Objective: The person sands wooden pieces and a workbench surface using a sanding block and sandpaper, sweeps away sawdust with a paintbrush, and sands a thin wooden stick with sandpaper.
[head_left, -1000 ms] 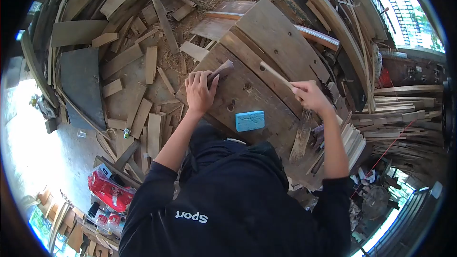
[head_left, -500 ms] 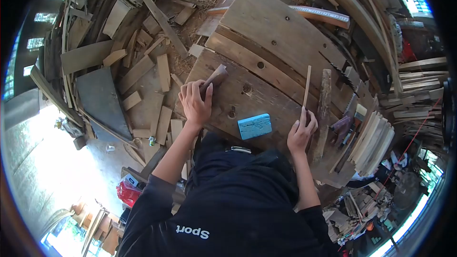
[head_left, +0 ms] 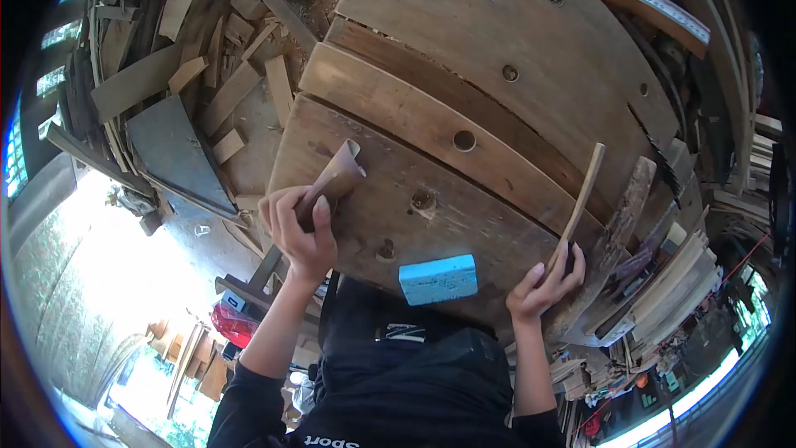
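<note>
My left hand (head_left: 300, 232) is closed around a curled brown sheet that looks like sandpaper (head_left: 338, 172), its rolled end pointing up and to the right. In my right hand (head_left: 547, 284), the fingers pinch the lower end of a thin wooden stick (head_left: 587, 191), which slants up and to the right over the workbench (head_left: 489, 228). Between the two hands, near the bench's front edge, lies a light-blue block (head_left: 438, 280) with a pitted face. Neither hand touches it.
Round holes and a long recessed slot mark the bench top. A rough wood strip (head_left: 615, 232), a saw blade (head_left: 661, 164) and stacked thin slats (head_left: 676, 286) lie at the right. A ruler-marked strip (head_left: 638, 2) sits at the back. Wood offcuts (head_left: 232, 95) cover the floor at left.
The view has shifted closer to the bench, so the bench top fills more of it. Both hands keep hold of the same things, and the curled sheet's open end now faces the camera more.
</note>
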A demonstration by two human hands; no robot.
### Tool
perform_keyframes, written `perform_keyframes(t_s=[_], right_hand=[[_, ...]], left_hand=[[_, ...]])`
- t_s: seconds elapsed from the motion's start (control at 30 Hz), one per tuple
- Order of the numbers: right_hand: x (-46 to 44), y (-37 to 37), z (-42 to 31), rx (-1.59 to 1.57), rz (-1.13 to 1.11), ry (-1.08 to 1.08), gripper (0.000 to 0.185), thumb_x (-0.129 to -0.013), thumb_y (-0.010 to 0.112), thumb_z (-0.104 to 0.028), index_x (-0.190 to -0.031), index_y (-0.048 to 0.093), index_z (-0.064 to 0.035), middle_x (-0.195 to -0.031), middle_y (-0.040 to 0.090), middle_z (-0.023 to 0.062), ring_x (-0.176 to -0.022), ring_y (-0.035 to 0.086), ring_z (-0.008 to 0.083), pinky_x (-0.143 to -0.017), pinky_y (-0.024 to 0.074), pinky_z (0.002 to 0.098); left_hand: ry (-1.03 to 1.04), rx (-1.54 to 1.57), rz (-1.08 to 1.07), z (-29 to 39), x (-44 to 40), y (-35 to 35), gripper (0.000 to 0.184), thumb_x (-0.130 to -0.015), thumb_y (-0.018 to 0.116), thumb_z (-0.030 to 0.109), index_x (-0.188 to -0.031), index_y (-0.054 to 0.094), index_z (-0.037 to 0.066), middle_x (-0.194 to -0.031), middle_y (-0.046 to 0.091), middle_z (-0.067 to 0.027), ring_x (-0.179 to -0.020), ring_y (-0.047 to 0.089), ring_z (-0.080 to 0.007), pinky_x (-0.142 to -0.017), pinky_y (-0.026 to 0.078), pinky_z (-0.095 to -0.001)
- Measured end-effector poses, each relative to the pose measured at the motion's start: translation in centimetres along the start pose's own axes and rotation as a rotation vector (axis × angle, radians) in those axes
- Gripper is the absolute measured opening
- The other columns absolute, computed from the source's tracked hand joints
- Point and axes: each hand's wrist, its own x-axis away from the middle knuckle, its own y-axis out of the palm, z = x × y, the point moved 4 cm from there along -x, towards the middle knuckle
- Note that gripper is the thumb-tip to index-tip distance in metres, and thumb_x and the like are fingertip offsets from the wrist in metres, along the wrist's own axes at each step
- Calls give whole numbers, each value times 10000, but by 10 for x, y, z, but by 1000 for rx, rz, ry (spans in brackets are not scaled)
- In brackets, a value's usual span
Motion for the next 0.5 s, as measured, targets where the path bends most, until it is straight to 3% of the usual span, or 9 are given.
perform_keyframes(t_s=[0.1,0.4,0.43,0.5], right_hand=[[3,3,4,-15,6,-6,490,-1021,484,-226,-1411,545,65,-1442,445,305,-1318,436,462,-1128,328,574],[1,1,2,-32,14,12,468,-1028,474,-207,-1396,565,68,-1429,477,281,-1311,452,452,-1130,343,564],[1,1,2,-38,23,7,460,-1030,470,-197,-1394,569,67,-1424,487,274,-1310,456,452,-1130,346,564],[-2,-2,-2,-66,58,-12,434,-1033,460,-156,-1395,575,53,-1408,516,256,-1310,467,452,-1134,351,568]], left_hand=[[-20,-3,3,-4,5,1,302,-998,642,314,-998,627,12,-960,658,-140,-886,570,-321,-834,441,-427],[95,-60,-25,4,0,0,392,-961,696,320,-1224,690,30,-983,663,-129,-893,577,-304,-845,439,-415],[115,-36,-8,4,1,0,364,-919,741,308,-1205,719,84,-979,663,-116,-888,577,-302,-863,429,-414],[93,-91,-47,10,2,-6,334,-880,764,223,-1174,720,71,-995,662,-119,-934,579,-311,-887,440,-424]])
